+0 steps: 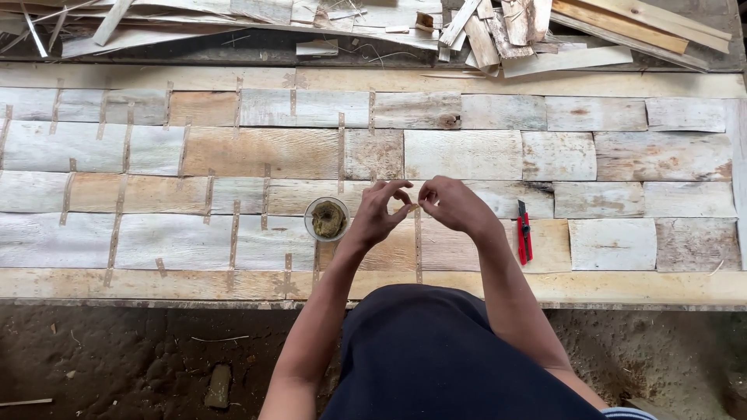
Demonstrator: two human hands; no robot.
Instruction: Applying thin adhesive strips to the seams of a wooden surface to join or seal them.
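Note:
My left hand and my right hand meet over a wide sheet of pale wood veneer pieces joined by thin brown tape strips. Between the fingertips of both hands I pinch the top end of a narrow brown tape strip, which runs down along a seam toward me. A small round clear cup with a brownish wet lump inside stands just left of my left hand. To the right of my right hand lies a red utility knife on the veneer.
A heap of wood offcuts and veneer scraps lies along the far side. The sheet's near edge borders dark dirt floor, where a small stone lies. My dark-clothed lap fills the lower middle.

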